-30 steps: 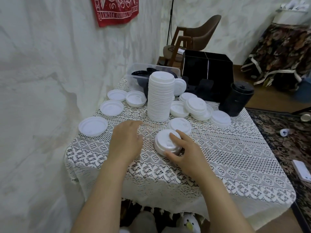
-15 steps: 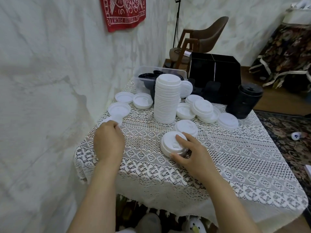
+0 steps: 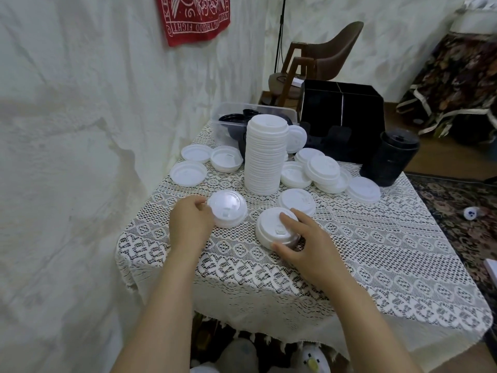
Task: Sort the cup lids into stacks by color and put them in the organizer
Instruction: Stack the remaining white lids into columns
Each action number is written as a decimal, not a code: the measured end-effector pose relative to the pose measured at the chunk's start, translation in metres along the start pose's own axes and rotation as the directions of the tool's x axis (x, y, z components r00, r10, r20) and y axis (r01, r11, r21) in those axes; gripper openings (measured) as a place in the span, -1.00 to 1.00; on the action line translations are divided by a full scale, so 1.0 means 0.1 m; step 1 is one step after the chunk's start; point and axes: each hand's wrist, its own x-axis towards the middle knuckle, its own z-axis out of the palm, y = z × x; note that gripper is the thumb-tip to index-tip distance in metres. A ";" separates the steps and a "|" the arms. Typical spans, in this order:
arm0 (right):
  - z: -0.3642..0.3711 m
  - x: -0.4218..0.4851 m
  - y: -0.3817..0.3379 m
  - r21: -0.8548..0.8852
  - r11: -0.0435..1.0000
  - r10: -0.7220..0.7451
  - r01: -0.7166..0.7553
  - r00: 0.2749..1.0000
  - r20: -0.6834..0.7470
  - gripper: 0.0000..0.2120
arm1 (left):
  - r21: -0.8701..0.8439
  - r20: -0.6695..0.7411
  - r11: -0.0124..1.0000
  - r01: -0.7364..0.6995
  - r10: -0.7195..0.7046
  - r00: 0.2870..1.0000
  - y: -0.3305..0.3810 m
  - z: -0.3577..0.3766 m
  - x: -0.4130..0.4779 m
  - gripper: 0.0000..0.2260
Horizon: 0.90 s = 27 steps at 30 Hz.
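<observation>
My left hand [image 3: 189,223] holds a white lid [image 3: 228,209] by its near-left edge, low over the lace cloth. My right hand [image 3: 302,239] grips a short stack of white lids [image 3: 273,230] near the table's middle, fingers on top and thumb at its front rim. A tall stack of white lids [image 3: 265,154] stands behind. Loose white lids [image 3: 325,168] lie around it. A stack of black lids [image 3: 388,157] stands at the right, before the black organizer [image 3: 341,114].
A clear plastic bin [image 3: 228,117] with black lids sits at the table's [image 3: 376,265] back, next to the wall on the left. A chair stands behind the table. The table's front edge is close to my forearms, and a patterned rug lies to the right.
My left hand reached to the table's left edge, took a white lid there and brought it back toward the middle. My right hand stayed on the short stack.
</observation>
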 end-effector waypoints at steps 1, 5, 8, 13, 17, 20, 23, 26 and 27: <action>0.00 0.00 0.00 -0.001 1.000 0.000 0.000 1.000 -0.002 -0.38 | 0.076 0.000 0.994 -0.072 0.072 0.997 0.00 0.00 0.00 -0.62; 0.01 0.01 0.01 -0.001 1.000 0.002 -0.002 1.000 -0.011 -0.39 | 0.122 0.322 0.955 -0.270 0.220 0.921 -0.01 0.00 0.00 -0.25; 0.01 0.01 0.02 0.008 1.000 0.004 -0.004 1.000 -0.024 -0.39 | 0.221 0.380 0.928 -0.300 0.201 0.903 -0.03 0.04 0.00 -0.22; 0.01 0.02 0.02 0.017 1.000 -0.009 0.009 0.999 -0.045 -0.38 | 0.314 0.335 0.893 -0.323 0.214 0.918 -0.02 0.09 0.00 -0.23; 0.00 0.04 0.03 0.026 0.999 -0.019 0.020 0.999 -0.036 -0.37 | 0.136 0.248 0.934 -0.332 0.292 0.924 0.16 0.08 -0.15 -0.28; -0.05 0.03 0.02 0.066 0.997 -0.032 0.031 0.999 0.003 -0.35 | 0.050 0.220 0.909 -0.413 0.394 0.892 0.31 0.15 -0.33 -0.30; -0.09 0.00 0.03 0.193 0.980 -0.044 0.040 0.999 0.019 -0.33 | 0.084 0.311 0.874 -0.479 0.434 0.846 0.35 0.28 -0.53 -0.28; -0.11 -0.03 0.05 0.273 0.962 -0.012 0.008 1.000 0.017 -0.18 | 0.134 0.340 0.851 -0.508 0.442 0.830 0.33 0.36 -0.59 -0.28; -0.11 -0.03 0.05 0.273 0.962 0.005 -0.010 1.000 0.021 -0.13 | 0.136 0.346 0.851 -0.507 0.439 0.829 0.33 0.37 -0.59 -0.28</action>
